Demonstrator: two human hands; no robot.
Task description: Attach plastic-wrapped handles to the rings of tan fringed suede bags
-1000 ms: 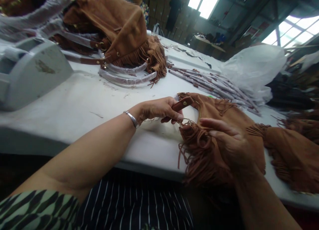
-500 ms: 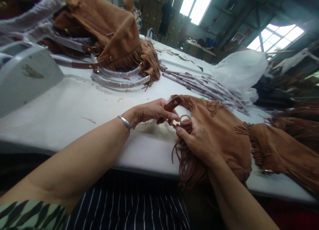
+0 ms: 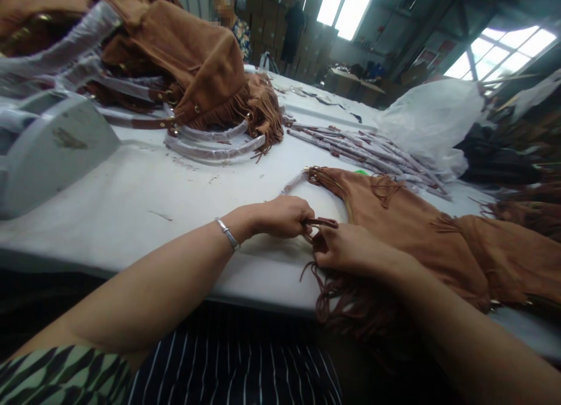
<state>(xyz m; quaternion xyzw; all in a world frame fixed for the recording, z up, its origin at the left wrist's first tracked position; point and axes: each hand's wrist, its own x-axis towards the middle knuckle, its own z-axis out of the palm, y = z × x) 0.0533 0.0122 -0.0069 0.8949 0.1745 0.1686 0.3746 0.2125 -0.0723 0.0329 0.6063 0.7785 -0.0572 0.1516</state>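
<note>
A brown fringed suede bag [image 3: 394, 218] lies on the table in front of me. My left hand [image 3: 287, 215] is closed around the bag's brown leather handle strap [image 3: 322, 222], whose flat end sticks out to the right. My right hand [image 3: 346, 247] pinches at the same strap end, its thumb and fingers bent in. Between the two hands part of a metal ring [image 3: 310, 237] shows; the rest is hidden by the fingers. Leather fringe [image 3: 328, 300] hangs below my right hand, over the table edge. A plastic-wrapped handle section [image 3: 294, 184] lies behind my left hand.
More brown fringed bags [image 3: 197, 60] with wrapped handles are heaped at the back left, beside a grey curved stand [image 3: 61, 153]. Wrapped straps [image 3: 363, 148] lie behind the bag, near a clear plastic bag [image 3: 433, 118]. A person [image 3: 241, 37] is in the far background.
My left hand has turned over into a fist, and the strap end now points right instead of up. My right hand has come over the ring, which is mostly covered.
</note>
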